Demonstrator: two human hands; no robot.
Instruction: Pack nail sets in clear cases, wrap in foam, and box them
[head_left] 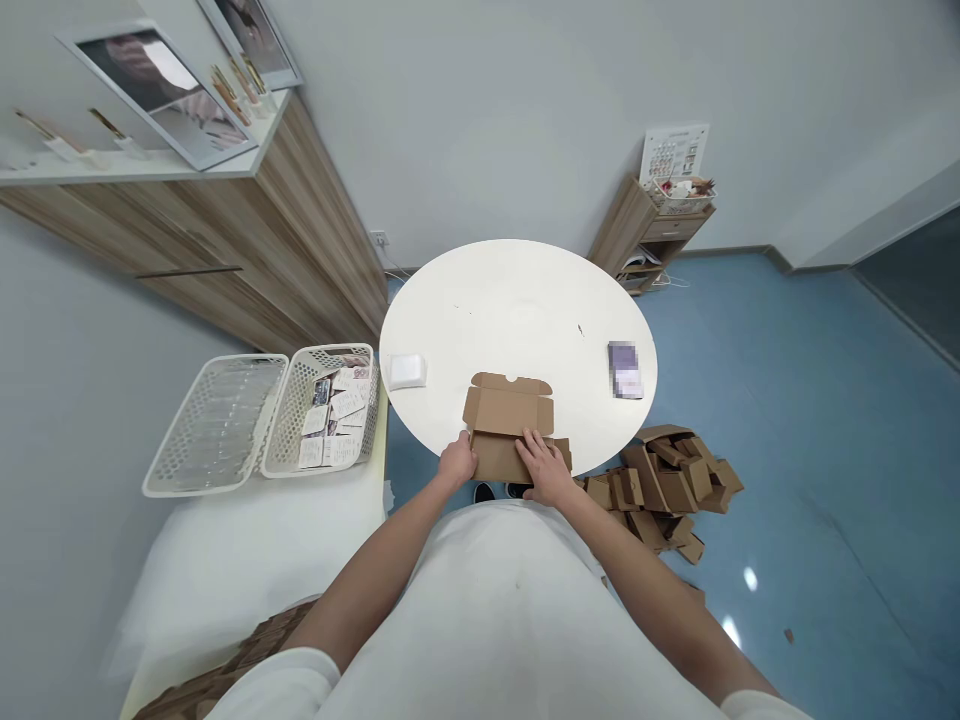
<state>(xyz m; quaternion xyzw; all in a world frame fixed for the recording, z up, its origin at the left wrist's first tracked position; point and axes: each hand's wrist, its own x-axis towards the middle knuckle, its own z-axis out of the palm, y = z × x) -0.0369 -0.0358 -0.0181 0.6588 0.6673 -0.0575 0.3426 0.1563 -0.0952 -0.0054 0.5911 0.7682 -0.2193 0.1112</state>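
At the worktop's [495, 300] near edge I have an open box [506, 410]. My left hand's [457, 461] fingers pinch its left side; my right hand's [547, 472] fingers lie spread on it. I seem to be folding; another fold calls for steady pressing.

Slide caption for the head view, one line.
Left hand and right hand on an open brown cardboard box at the near edge of a white rounded table.
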